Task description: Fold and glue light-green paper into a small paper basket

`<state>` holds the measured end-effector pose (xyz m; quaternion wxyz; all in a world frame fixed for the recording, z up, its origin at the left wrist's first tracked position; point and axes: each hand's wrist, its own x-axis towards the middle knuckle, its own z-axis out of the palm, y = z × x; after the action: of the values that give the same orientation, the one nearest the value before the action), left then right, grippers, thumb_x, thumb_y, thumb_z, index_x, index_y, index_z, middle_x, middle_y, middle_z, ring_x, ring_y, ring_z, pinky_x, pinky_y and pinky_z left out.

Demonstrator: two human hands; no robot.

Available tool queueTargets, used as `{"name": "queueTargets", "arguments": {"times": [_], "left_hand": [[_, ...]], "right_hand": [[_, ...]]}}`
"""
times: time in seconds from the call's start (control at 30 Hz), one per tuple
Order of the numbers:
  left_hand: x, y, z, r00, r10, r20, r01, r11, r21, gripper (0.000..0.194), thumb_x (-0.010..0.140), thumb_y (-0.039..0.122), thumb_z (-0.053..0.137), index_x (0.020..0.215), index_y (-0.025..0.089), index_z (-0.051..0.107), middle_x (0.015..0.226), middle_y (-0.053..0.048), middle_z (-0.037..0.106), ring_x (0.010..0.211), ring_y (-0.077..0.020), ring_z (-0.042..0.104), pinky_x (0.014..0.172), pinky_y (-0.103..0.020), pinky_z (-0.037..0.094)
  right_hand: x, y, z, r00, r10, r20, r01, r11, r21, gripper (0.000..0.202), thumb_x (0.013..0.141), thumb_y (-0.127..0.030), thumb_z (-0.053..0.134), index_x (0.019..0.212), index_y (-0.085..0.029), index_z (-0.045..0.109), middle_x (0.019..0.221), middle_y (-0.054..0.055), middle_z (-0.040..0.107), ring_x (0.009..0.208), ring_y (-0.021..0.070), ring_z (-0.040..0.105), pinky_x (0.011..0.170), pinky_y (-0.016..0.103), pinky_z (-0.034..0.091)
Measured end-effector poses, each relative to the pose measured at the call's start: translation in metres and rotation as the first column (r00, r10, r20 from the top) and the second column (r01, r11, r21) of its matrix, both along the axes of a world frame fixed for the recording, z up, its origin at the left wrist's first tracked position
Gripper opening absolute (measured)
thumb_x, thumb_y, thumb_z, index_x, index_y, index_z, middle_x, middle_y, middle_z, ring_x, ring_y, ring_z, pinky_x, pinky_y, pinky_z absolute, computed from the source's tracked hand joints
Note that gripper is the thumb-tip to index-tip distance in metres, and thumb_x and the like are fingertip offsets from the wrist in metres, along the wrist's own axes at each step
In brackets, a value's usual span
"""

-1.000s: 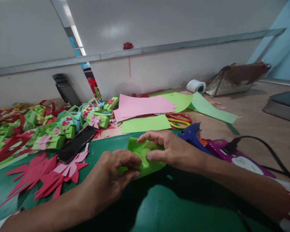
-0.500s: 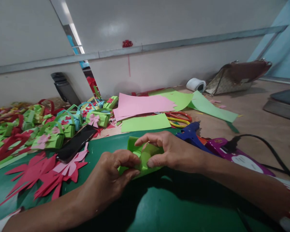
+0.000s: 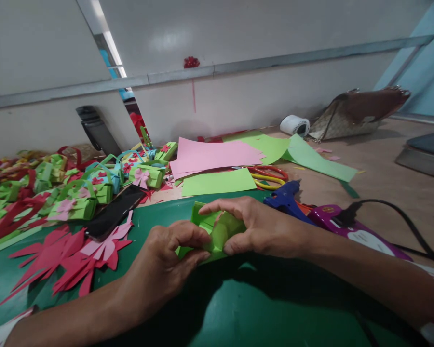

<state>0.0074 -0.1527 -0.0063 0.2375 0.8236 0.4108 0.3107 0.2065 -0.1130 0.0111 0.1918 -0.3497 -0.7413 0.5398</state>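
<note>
Between my hands is a folded piece of light green paper [image 3: 217,236], partly open like a small box, just above the green mat [image 3: 271,308]. My left hand [image 3: 177,250] pinches its left side between thumb and fingers. Around its right side curls my right hand [image 3: 253,229], thumb low in front and index finger stretched over the top. My fingers hide parts of the paper. Behind it lie a flat green sheet [image 3: 219,182] and pink sheets [image 3: 217,155].
Small paper bags [image 3: 74,207], a black phone [image 3: 114,212] and red paper cutouts [image 3: 54,258] lie left. To the right are a blue glue gun [image 3: 285,197], scissors [image 3: 271,177] and a purple power strip [image 3: 350,231]. A bottle [image 3: 98,130] and handbag [image 3: 358,115] stand behind.
The view has shifted very slightly. The right index finger and the folded green paper have moved a little, with both hands still on the paper.
</note>
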Motion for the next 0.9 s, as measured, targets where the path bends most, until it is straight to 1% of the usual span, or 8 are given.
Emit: {"name": "queueTargets", "arguments": {"times": [0.1, 0.33, 0.47, 0.7, 0.8, 0.83, 0.87, 0.9], "left_hand": [[-0.0002, 0.0, -0.0008, 1.0, -0.002, 0.007, 0.002, 1.0, -0.001, 0.006, 0.076, 0.011, 0.06, 0.078, 0.016, 0.063, 0.067, 0.002, 0.063, 0.054, -0.0067, 0.055, 0.054, -0.015, 0.042], [-0.0011, 0.0004, -0.0022, 1.0, -0.012, 0.006, 0.012, 0.999, -0.033, 0.004, 0.078, 0.014, 0.059, 0.079, 0.016, 0.063, 0.069, 0.002, 0.063, 0.058, -0.008, 0.057, 0.055, -0.016, 0.043], [-0.0019, 0.0002, -0.0016, 1.0, 0.001, 0.011, -0.001, 1.0, -0.011, 0.004, 0.078, 0.015, 0.059, 0.08, 0.016, 0.063, 0.068, 0.002, 0.064, 0.059, -0.0091, 0.058, 0.056, -0.017, 0.043], [-0.0013, -0.0011, -0.0018, 1.0, -0.019, 0.001, 0.019, 1.0, 0.001, 0.006, 0.077, 0.012, 0.059, 0.079, 0.015, 0.064, 0.066, 0.002, 0.063, 0.057, -0.0083, 0.058, 0.055, -0.016, 0.043], [-0.0014, -0.0011, 0.0004, 0.999, -0.004, -0.043, 0.005, 1.0, 0.018, 0.008, 0.075, 0.009, 0.061, 0.078, 0.016, 0.063, 0.065, 0.003, 0.063, 0.054, -0.0073, 0.055, 0.054, -0.016, 0.042], [-0.0017, -0.001, 0.0016, 0.998, -0.009, -0.068, 0.011, 1.0, 0.016, 0.009, 0.074, 0.009, 0.061, 0.078, 0.017, 0.063, 0.066, 0.004, 0.063, 0.054, -0.0077, 0.055, 0.056, -0.016, 0.043], [-0.0021, -0.0009, 0.0027, 0.995, -0.023, -0.095, 0.024, 1.0, 0.006, 0.01, 0.074, 0.009, 0.061, 0.078, 0.018, 0.063, 0.066, 0.004, 0.063, 0.056, -0.0083, 0.056, 0.061, -0.018, 0.045], [-0.0026, -0.0008, 0.0038, 0.992, -0.04, -0.122, 0.039, 0.999, -0.011, 0.011, 0.075, 0.009, 0.06, 0.078, 0.018, 0.063, 0.067, 0.005, 0.064, 0.059, -0.009, 0.057, 0.069, -0.021, 0.046]], "right_hand": [[0.0002, 0.0007, -0.0014, 1.0, -0.002, -0.009, 0.002, 1.0, -0.017, 0.06, 0.061, -0.013, 0.064, 0.12, -0.017, 0.053, 0.077, -0.003, 0.054, 0.064, 0.0103, 0.046, 0.054, 0.021, 0.035], [-0.0001, 0.0013, -0.0042, 0.999, -0.004, -0.044, 0.003, 1.0, -0.03, 0.058, 0.06, -0.01, 0.066, 0.117, -0.018, 0.055, 0.075, -0.004, 0.054, 0.062, 0.0089, 0.045, 0.052, 0.019, 0.035], [-0.0013, 0.0018, -0.0039, 0.999, -0.026, -0.032, 0.024, 0.998, -0.058, 0.056, 0.06, -0.01, 0.066, 0.115, -0.015, 0.056, 0.072, -0.004, 0.053, 0.06, 0.0083, 0.045, 0.05, 0.018, 0.034], [0.0002, 0.002, -0.0053, 1.0, -0.019, -0.005, 0.019, 0.999, 0.028, 0.051, 0.061, -0.011, 0.067, 0.11, -0.018, 0.058, 0.075, -0.004, 0.054, 0.062, 0.0088, 0.046, 0.051, 0.019, 0.035], [-0.0001, 0.001, -0.0043, 1.0, -0.01, 0.004, 0.01, 1.0, 0.02, 0.051, 0.061, -0.01, 0.066, 0.111, -0.016, 0.057, 0.075, -0.004, 0.054, 0.063, 0.009, 0.046, 0.052, 0.019, 0.035], [-0.0005, 0.0008, -0.0037, 1.0, -0.006, 0.011, 0.006, 1.0, 0.018, 0.05, 0.061, -0.01, 0.065, 0.11, -0.016, 0.057, 0.075, -0.004, 0.054, 0.063, 0.0091, 0.046, 0.053, 0.019, 0.035], [-0.0009, 0.0007, -0.0031, 1.0, -0.002, 0.019, 0.002, 1.0, 0.018, 0.049, 0.062, -0.01, 0.064, 0.11, -0.016, 0.057, 0.074, -0.004, 0.054, 0.063, 0.0092, 0.046, 0.053, 0.019, 0.035], [-0.0012, 0.0008, -0.0026, 1.0, 0.004, 0.027, -0.004, 1.0, 0.021, 0.048, 0.063, -0.009, 0.062, 0.11, -0.016, 0.057, 0.074, -0.004, 0.054, 0.064, 0.0093, 0.046, 0.054, 0.02, 0.036]]}}
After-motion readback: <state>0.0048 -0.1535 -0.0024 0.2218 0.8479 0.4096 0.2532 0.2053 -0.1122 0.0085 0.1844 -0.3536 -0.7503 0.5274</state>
